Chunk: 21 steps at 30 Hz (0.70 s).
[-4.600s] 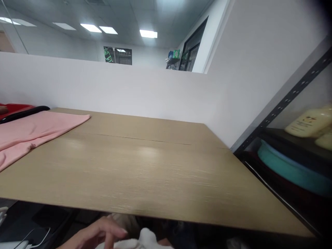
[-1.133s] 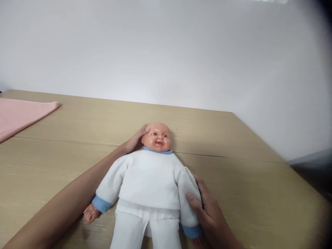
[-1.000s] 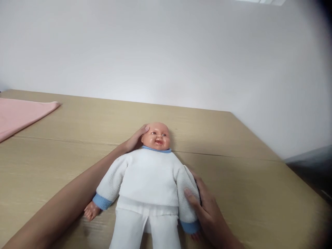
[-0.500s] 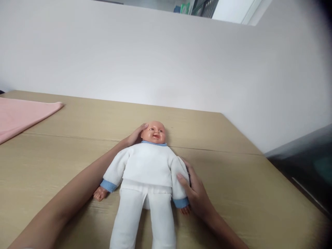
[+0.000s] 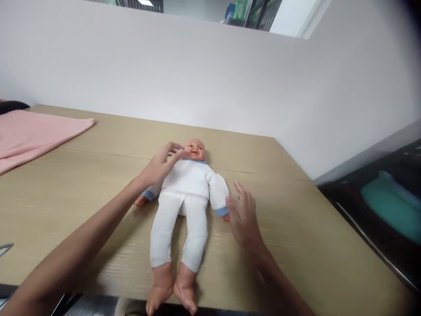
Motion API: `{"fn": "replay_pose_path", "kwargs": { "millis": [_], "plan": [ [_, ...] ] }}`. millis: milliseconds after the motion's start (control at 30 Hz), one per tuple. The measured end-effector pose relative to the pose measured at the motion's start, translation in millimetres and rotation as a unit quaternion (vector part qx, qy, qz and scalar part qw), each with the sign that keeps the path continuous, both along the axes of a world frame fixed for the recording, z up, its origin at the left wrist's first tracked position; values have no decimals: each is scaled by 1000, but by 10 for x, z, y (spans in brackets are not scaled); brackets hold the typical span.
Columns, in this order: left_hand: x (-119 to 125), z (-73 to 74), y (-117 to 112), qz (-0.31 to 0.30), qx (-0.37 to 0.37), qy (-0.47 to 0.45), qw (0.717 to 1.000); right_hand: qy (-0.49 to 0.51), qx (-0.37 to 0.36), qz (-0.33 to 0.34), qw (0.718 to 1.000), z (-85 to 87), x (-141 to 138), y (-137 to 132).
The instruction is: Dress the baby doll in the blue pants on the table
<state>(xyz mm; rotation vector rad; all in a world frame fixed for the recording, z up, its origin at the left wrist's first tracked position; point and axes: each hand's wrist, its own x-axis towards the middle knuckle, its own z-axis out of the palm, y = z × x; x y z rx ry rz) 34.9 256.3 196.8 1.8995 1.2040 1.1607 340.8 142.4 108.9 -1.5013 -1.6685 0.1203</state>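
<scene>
A baby doll (image 5: 186,182) in a white top with blue cuffs and white trousers lies on its back on the table (image 5: 283,215). Its head points to the far side, and its bare feet reach the near edge. Raised over the doll's shoulder, my left hand (image 5: 164,161) has its fingers apart and covers part of the head and one sleeve. Beside the doll's other sleeve, my right hand (image 5: 244,215) is spread and holds nothing. Whether its thumb touches the cuff I cannot tell.
A pink cloth (image 5: 39,134) lies at the left of the table, with a dark curved object (image 5: 13,105) behind it. A pale wall (image 5: 197,70) rises along the far edge. Off the right edge is a dark surface with a teal item (image 5: 391,208).
My left hand has come off the doll's head and lifted toward me. My right hand has let go of the doll's sleeve. The view has tilted down, and the doll's feet now show.
</scene>
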Motion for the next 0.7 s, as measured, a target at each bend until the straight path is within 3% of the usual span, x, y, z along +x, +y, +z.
{"fn": "replay_pose_path", "kwargs": {
  "millis": [67,133,200,300,400,467,567,700],
  "plan": [
    [20,67,-657,-44,16,24,999,-12,46,37,998,124,-58,-516],
    [15,14,-1302,-91,33,48,994,-16,98,52,994,126,-120,-1070],
    [-32,-169,-1858,-74,57,76,993,-38,131,75,988,-6,-181,-1539],
    [-174,-585,-2434,33,82,101,991,-46,95,102,989,-299,-290,-1935],
    [-327,-971,-2710,61,70,129,987,-69,56,126,988,-477,-405,-2004],
    [-395,-1143,-2779,59,69,143,986,-72,60,121,988,-514,-464,-1968],
    [-439,-1276,-2789,61,63,151,985,-54,89,93,990,-529,-518,-1903],
    [-424,-1323,-2695,68,57,153,984,-37,93,70,993,-525,-573,-1817]
  ]
}}
